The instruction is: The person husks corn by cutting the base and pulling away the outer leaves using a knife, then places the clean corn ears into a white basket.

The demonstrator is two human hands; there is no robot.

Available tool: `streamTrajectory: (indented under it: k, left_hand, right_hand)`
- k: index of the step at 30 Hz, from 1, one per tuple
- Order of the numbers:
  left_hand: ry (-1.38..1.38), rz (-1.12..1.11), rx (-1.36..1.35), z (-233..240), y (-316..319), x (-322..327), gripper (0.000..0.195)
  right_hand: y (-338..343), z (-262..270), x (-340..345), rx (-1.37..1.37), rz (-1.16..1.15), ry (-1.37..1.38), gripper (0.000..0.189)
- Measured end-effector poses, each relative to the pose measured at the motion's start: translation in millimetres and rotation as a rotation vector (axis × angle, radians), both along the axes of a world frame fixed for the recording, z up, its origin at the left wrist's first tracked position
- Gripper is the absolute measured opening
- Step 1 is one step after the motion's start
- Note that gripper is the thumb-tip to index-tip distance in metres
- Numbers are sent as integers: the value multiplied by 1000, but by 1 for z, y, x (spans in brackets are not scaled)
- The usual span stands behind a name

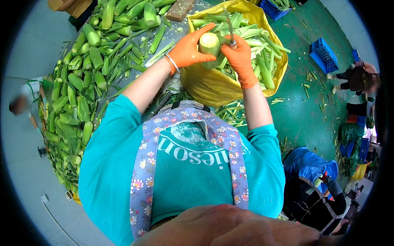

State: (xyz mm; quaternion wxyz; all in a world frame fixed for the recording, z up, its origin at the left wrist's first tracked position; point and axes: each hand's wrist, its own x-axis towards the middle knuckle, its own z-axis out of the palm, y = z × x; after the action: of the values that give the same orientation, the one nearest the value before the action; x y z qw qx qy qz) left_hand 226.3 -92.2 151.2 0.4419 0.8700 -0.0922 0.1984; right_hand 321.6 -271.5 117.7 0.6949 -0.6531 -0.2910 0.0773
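My left hand, in an orange glove, is wrapped around an ear of corn in its green husk. The pale cut base of the ear faces up towards me. My right hand, gloved the same way, grips the handle of a knife; its blade is blurred and points away from me. The right thumb presses a strip of husk at the ear's side. Both hands are over the near rim of a yellow woven sack filled with stripped husks and leaves.
Husked ears are heaped along the table to my left, with a brown block at its far edge. Blue crates and loose husk scraps lie on the green floor. Other people stand at left and right.
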Motion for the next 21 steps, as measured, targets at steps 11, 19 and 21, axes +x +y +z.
streamTrajectory:
  k: [11,19,21]
  left_hand:
    - [416,11,-862,-31,8,14,73]
    - [526,-79,-736,-101,43,24,59]
    - [488,-205,-1018,-92,35,16,54]
  right_hand:
    - [15,-8,-15,200,-67,431,25]
    - [1,9,-9,374,117,605,19]
    - [-6,7,0,384,117,631,20]
